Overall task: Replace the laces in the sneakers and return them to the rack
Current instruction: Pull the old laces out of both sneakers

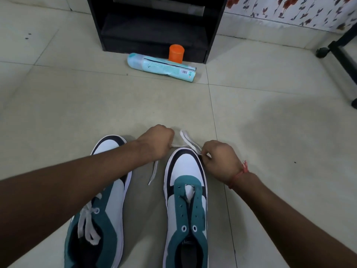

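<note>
2 teal, white and navy sneakers sit side by side on a pale tiled floor, toes pointing away from the camera: the left sneaker (100,206) with a white lace tied over its tongue, the right sneaker (186,202) with bare eyelets. Just past the right sneaker's toe, both hands work a loose white lace (186,139). The left hand (157,142) is curled in a fist around 1 stretch of it, with a free end trailing toward the gap between the shoes; the right hand (220,161), a red thread at the wrist, pinches another stretch between thumb and fingertips. The flat lace looks light, soft and limp, likely to twist or slip, so it is probably best held near its stiff tip when feeding the eyelets. Farther on, a pale blue spray can (160,67) lies on its side, an orange cap (176,52) upright just behind it, before the black rack (154,29).
</note>
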